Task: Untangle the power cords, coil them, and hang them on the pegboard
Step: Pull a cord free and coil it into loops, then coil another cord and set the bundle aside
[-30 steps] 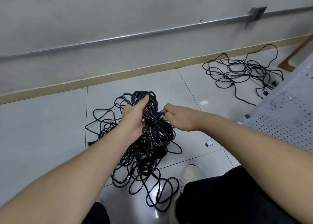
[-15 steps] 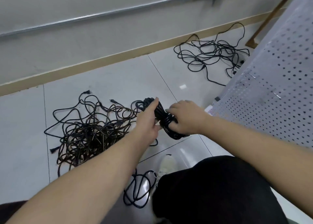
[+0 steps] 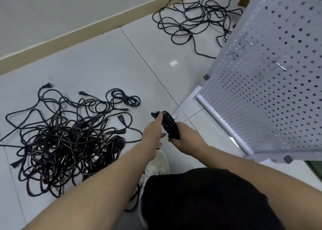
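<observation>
Just above the pale glossy floor tiles, near the lower corner of the white perforated metal pegboard, both hands hold a small tight coil of black power cord. The left hand lies against the coil's left side with its fingers stretched up along the loops, touching them; whether the thumb closes round the bundle cannot be told. The right hand cups the coil from below and the right, its fingers curled round the lower end of the bundle. The coil is off the floor, tilted, with its upper end pointing away from the person, just beside the pegboard's white frame leg but not touching it. To the left, on the floor, lies a large tangled heap of black power cords, with several plug ends sticking out at its edges and one small looped section at its upper right. Well apart from it, farther off by the beige skirting board along the grey wall, lies a second, looser tangle of black cords, partly running behind the pegboard's edge. Two short metal hooks stand out from the pegboard face. Below the hands show a white lace-up shoe and a leg in black cloth.
</observation>
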`<state>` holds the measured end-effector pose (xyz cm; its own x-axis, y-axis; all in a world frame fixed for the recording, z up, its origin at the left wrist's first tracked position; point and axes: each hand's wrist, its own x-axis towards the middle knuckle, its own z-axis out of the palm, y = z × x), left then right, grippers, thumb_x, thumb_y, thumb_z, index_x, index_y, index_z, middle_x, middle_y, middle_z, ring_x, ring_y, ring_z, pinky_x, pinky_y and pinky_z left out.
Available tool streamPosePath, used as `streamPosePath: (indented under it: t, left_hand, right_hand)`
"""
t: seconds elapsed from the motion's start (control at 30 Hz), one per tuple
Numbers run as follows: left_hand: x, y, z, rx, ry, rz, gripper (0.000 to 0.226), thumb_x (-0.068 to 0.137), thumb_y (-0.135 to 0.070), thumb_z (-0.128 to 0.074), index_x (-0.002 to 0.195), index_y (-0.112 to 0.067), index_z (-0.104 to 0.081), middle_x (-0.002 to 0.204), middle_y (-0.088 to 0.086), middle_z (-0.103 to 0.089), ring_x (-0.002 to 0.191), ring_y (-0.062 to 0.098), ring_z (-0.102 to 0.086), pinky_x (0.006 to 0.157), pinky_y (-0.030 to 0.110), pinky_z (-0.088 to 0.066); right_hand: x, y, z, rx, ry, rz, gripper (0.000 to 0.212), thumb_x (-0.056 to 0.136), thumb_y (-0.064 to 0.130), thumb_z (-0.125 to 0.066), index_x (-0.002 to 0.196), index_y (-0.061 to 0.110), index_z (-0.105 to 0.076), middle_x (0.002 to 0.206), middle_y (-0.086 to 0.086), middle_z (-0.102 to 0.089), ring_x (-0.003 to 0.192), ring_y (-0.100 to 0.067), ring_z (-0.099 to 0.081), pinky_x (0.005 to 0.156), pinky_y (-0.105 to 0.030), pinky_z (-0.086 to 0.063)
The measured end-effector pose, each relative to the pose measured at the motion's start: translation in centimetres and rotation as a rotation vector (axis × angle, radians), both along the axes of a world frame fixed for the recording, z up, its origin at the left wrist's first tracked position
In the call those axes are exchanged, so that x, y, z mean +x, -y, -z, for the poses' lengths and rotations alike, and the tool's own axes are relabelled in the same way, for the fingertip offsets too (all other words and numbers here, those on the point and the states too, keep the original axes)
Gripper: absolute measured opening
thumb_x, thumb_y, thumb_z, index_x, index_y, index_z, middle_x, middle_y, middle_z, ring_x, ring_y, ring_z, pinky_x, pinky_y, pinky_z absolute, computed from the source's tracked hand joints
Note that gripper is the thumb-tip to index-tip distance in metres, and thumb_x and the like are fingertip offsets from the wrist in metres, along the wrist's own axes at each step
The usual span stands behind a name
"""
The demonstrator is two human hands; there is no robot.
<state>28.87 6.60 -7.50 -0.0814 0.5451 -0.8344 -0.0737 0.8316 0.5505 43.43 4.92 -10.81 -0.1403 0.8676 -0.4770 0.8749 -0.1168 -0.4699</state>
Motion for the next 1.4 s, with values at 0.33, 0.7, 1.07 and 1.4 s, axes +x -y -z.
streamPosePath:
  t: [0.33, 0.7, 1.07, 1.4]
  left_hand:
    - [-5.5, 1.2, 6.4, -0.141, 0.016, -0.001, 0.025, 0.103, -0.027, -0.056, 0.122, -0.011, -0.06, 0.119, 0.007, -0.065, 0.095, 0.025, -0.069, 0.075, 0.04, -0.062]
    - [-10.1, 1.5, 3.8, -0.048, -0.031, 0.012, 0.011, 0.1, -0.022, -0.058, 0.107, -0.015, -0.064, 0.107, 0.007, -0.066, 0.088, 0.023, -0.069, 0.074, 0.04, -0.062]
    - [-18.0, 3.6, 1.6, 0.129, -0.16, 0.022, 0.013, 0.103, -0.023, -0.054, 0.108, -0.014, -0.063, 0.114, 0.009, -0.068, 0.098, 0.023, -0.065, 0.089, 0.041, -0.057]
    - [-23.3, 2.2, 7.3, 0.258, -0.258, 0.178, 0.02, 0.1, -0.021, -0.056, 0.094, -0.034, -0.068, 0.098, -0.008, -0.07, 0.09, 0.012, -0.064, 0.084, 0.03, -0.053]
  right_hand:
    - [-0.1, -0.6, 8.2, -0.054, 0.097, 0.023, 0.037, 0.093, 0.032, -0.066, 0.125, 0.018, -0.052, 0.127, -0.002, -0.055, 0.118, -0.025, -0.055, 0.093, -0.038, -0.044]
    - [-1.8, -2.7, 4.3, -0.173, 0.116, -0.041, 0.061, 0.093, 0.028, -0.061, 0.149, 0.025, -0.038, 0.138, -0.003, -0.058, 0.124, -0.024, -0.056, 0.101, -0.039, -0.047]
    - [-11.1, -3.6, -1.2, -0.108, 0.1, -0.328, 0.045, 0.097, 0.024, -0.056, 0.142, 0.022, -0.05, 0.129, 0.002, -0.062, 0.121, -0.02, -0.056, 0.095, -0.029, -0.041]
    - [-20.0, -5.2, 6.3, -0.374, 0.208, -0.523, 0.063, 0.096, 0.019, -0.061, 0.153, 0.02, -0.034, 0.15, -0.005, -0.052, 0.132, -0.026, -0.052, 0.106, -0.035, -0.044]
